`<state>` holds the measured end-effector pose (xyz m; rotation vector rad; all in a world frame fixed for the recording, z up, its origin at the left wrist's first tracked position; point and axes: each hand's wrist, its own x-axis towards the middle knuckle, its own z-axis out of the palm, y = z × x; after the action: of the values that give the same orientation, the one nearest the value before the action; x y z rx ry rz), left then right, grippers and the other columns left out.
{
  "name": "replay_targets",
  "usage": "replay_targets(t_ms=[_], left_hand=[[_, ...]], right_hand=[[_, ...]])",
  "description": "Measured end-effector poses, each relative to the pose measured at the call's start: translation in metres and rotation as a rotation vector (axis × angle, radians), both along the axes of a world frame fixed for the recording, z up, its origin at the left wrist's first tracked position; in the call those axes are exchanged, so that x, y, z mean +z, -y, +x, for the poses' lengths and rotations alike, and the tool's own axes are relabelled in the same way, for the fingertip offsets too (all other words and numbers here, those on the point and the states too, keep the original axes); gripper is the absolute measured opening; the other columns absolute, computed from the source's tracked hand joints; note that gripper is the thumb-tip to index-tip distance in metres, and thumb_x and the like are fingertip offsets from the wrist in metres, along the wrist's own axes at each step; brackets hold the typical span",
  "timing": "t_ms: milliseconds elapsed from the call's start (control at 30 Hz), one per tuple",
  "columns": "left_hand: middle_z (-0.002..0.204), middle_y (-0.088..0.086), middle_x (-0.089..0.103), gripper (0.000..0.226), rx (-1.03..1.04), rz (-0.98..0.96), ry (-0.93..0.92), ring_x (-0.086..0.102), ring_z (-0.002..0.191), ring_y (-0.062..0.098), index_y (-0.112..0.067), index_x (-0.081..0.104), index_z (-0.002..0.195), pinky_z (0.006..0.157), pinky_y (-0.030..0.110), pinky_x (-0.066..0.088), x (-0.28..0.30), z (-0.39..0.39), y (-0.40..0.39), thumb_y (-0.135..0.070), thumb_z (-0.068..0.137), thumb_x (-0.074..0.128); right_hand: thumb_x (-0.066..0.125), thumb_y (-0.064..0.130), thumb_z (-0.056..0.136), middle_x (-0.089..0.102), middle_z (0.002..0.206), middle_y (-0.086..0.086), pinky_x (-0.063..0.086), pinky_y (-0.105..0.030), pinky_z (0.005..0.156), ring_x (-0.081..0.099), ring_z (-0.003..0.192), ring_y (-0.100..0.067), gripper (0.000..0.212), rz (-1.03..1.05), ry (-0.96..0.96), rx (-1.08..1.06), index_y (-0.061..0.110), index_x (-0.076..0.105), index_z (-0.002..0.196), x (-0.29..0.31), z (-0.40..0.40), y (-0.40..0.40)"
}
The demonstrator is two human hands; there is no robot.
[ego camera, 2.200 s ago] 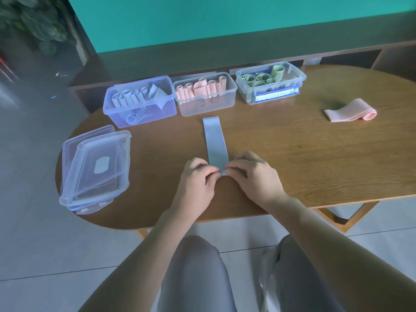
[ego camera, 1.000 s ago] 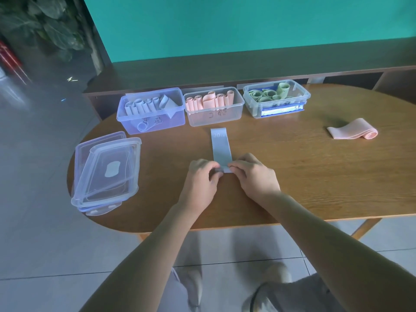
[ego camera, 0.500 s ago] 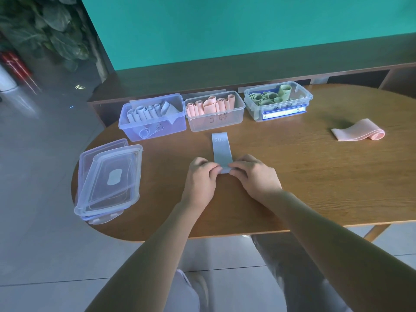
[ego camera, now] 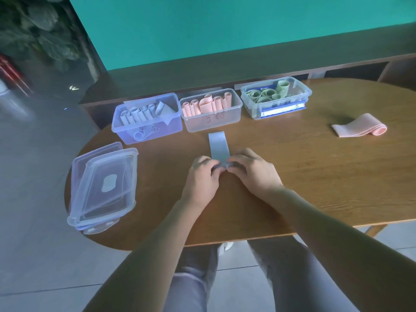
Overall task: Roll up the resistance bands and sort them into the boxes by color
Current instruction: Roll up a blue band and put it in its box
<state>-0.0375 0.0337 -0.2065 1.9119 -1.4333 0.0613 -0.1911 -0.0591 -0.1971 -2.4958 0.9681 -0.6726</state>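
Head view: left hand (ego camera: 201, 176) and right hand (ego camera: 252, 171) both pinch near end of blue band (ego camera: 218, 147) at mid-table (ego camera: 315, 176), fingers curled on small roll. Flat tail shorter than half second ago; rolling advancing toward boxes. Blue box (ego camera: 147, 129) likely destination. Pink band (ego camera: 358, 128) far right, unrolled.

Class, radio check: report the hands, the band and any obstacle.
Left hand and right hand pinch flat blue resistance band, part rolled. Blue plastic box open beyond. Nothing in the way.
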Motion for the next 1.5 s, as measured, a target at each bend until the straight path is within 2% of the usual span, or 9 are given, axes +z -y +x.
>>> replay_targets(t_ms=[67,233,300,500,700,867,1100,1333,1500], left_hand=[[0.094,0.007,0.066,0.013,0.010,-0.009,-0.005,0.063,0.087,0.024,-0.008,0.077,0.097,0.079,0.030,0.049,-0.002,0.002,0.002,-0.019,0.091,0.074],[0.093,0.009,0.063,0.010,0.026,-0.095,0.000,0.062,0.086,0.025,-0.007,0.077,0.097,0.079,0.023,0.044,-0.002,0.003,0.005,-0.011,0.089,0.076],[0.091,0.005,0.064,0.006,0.002,-0.125,-0.002,0.061,0.086,0.023,-0.009,0.075,0.094,0.078,0.026,0.047,-0.001,0.004,0.007,-0.008,0.088,0.075],[0.091,0.006,0.061,0.005,0.024,-0.082,0.058,0.059,0.090,0.025,-0.007,0.074,0.094,0.078,0.018,0.038,-0.006,0.006,0.015,-0.012,0.092,0.072],[0.090,0.006,0.062,0.009,0.045,-0.057,-0.027,0.059,0.084,0.021,-0.009,0.079,0.092,0.079,0.023,0.045,-0.008,0.017,0.028,-0.018,0.089,0.077],[0.090,-0.003,0.066,0.009,0.077,-0.116,-0.162,0.057,0.080,0.006,-0.014,0.078,0.091,0.077,0.018,0.045,-0.001,0.020,0.029,-0.018,0.083,0.082],[0.093,-0.001,0.070,0.017,0.069,-0.099,-0.055,0.062,0.082,0.013,-0.012,0.077,0.097,0.077,0.020,0.048,-0.005,0.021,0.032,-0.021,0.083,0.083],[0.096,0.006,0.066,0.012,0.101,-0.078,-0.096,0.059,0.085,0.015,-0.012,0.079,0.098,0.078,0.011,0.037,-0.007,0.029,0.045,-0.018,0.088,0.077],[0.094,-0.001,0.069,0.009,0.062,-0.169,-0.094,0.063,0.085,0.014,-0.012,0.077,0.094,0.080,0.026,0.053,-0.004,0.031,0.047,-0.010,0.086,0.078]], right_hand=[[0.060,0.038,0.099,0.057,0.127,0.015,0.039,-0.026,0.075,0.059,0.110,-0.013,0.026,0.014,-0.020,0.016,0.030,0.067,0.123,0.000,0.001,0.003],[0.057,0.043,0.100,0.059,0.120,0.016,0.051,-0.034,0.080,0.061,0.106,-0.013,0.025,0.035,-0.001,0.007,0.033,0.069,0.120,-0.002,0.007,0.011],[0.055,0.045,0.101,0.059,0.119,0.015,0.052,-0.036,0.080,0.061,0.104,-0.013,0.027,0.030,-0.005,0.010,0.034,0.070,0.120,-0.002,0.008,0.013],[0.052,0.041,0.103,0.057,0.121,0.011,0.046,-0.029,0.069,0.062,0.103,-0.016,0.029,-0.037,-0.018,-0.004,0.033,0.068,0.125,-0.006,0.013,0.020],[0.053,0.038,0.103,0.059,0.119,0.017,0.049,-0.032,0.072,0.063,0.100,-0.013,0.022,0.016,0.036,0.046,0.031,0.069,0.116,-0.005,0.019,0.030],[0.054,0.037,0.103,0.063,0.115,0.017,0.041,-0.027,0.070,0.063,0.098,-0.012,0.022,0.019,0.048,0.014,0.031,0.073,0.112,-0.007,0.024,0.039],[0.051,0.036,0.104,0.061,0.119,0.017,0.038,-0.028,0.071,0.062,0.098,-0.014,0.023,0.030,0.023,-0.026,0.031,0.072,0.111,-0.006,0.031,0.044],[0.063,0.045,0.096,0.059,0.121,0.019,0.049,-0.031,0.082,0.060,0.101,-0.009,0.024,0.095,0.036,0.049,0.039,0.071,0.118,-0.001,0.031,0.047],[0.057,0.046,0.100,0.057,0.121,0.015,0.047,-0.030,0.076,0.062,0.099,-0.013,0.029,0.011,-0.006,-0.002,0.036,0.070,0.124,-0.003,0.039,0.051]])
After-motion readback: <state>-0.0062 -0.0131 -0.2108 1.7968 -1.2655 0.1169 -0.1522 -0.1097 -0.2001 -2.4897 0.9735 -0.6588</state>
